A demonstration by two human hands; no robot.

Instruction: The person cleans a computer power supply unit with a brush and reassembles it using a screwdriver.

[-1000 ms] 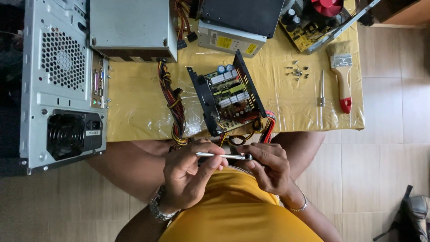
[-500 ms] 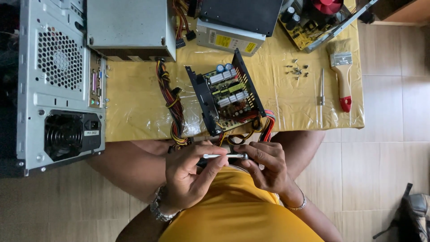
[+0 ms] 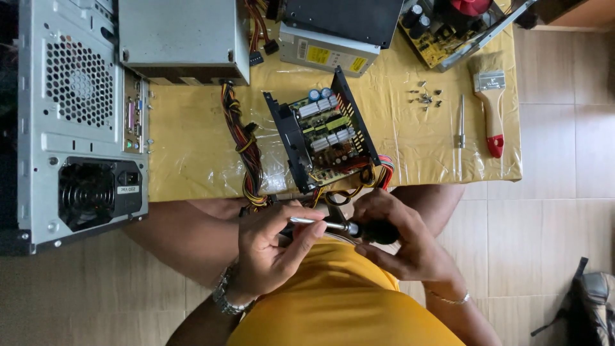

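Note:
My right hand (image 3: 400,240) grips the black handle of a screwdriver (image 3: 349,227), held level above my lap. My left hand (image 3: 272,247) pinches the metal shaft near its tip. Both hands are just below the table's near edge. Right above them an opened power supply (image 3: 323,134) lies tilted on the yellow plastic-covered table (image 3: 192,147), its circuit board showing and its coloured cables (image 3: 246,154) trailing off the edge.
A grey computer case (image 3: 80,122) lies at the left. Another power supply (image 3: 330,51) and a circuit board with a red fan (image 3: 448,25) sit at the back. Loose screws (image 3: 426,97), a metal bit (image 3: 461,122) and a red-handled paintbrush (image 3: 490,109) lie at the right. A bag (image 3: 592,301) rests on the tiled floor.
The hands have stayed together on the screwdriver; the fingers have shifted slightly along its shaft. Nothing on the table has moved.

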